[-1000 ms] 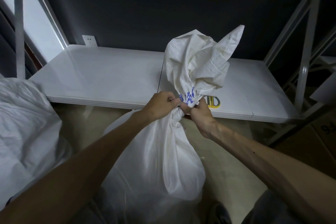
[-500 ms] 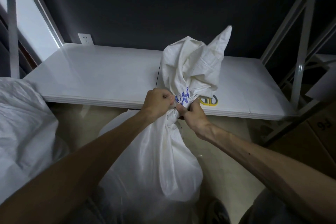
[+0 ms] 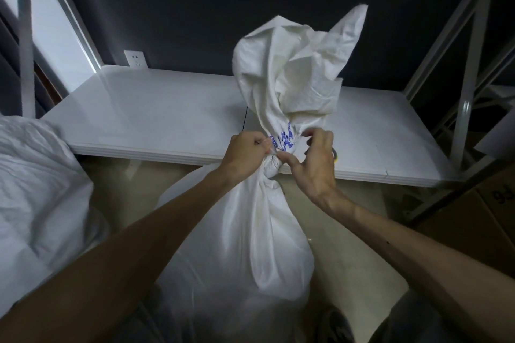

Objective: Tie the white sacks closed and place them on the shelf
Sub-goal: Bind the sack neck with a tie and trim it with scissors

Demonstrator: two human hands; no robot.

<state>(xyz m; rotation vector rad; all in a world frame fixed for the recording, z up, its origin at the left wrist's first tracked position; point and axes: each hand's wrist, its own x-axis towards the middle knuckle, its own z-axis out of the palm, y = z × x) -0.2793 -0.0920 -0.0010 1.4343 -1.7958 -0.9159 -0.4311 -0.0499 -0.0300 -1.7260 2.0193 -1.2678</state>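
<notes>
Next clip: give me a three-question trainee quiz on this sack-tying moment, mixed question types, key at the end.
1. True or false: the white sack between the forearms already lies on the shelf board.
2. Which hand is closed in a fist at the sack's neck? A) left hand B) right hand
3. Fill in: a second white sack sits at the ___ edge of the view.

Key: 1. False, it stands on the floor in front of the shelf. 2. A; the right hand's fingers are spread. 3. Left.
</notes>
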